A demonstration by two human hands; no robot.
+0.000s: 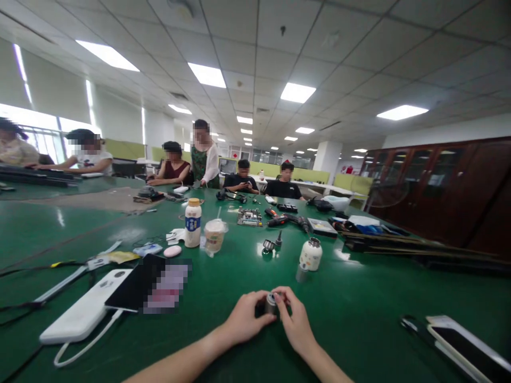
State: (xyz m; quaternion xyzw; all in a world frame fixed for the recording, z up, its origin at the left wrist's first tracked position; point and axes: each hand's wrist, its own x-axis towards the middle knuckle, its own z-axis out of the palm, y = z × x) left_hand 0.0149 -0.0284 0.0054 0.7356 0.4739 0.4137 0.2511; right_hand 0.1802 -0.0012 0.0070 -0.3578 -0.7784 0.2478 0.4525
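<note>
Low over the green table, a small grey metal cylinder with a round top sits between my two hands. My left hand wraps round its left side, thumb at the front. On the other side, my right hand has its fingers bent against the cylinder's top and right edge. Beyond them stands a white bottle with its metal mouth uncovered. A short grey cylinder is close in front of that bottle. Farther left lie a dark round lid and a black pointed piece.
At left are a white power bank, a black phone, a cable, a drink cup and a milk bottle. A drill and circuit board lie farther back. Another phone rests at right. Several people sit or stand beyond.
</note>
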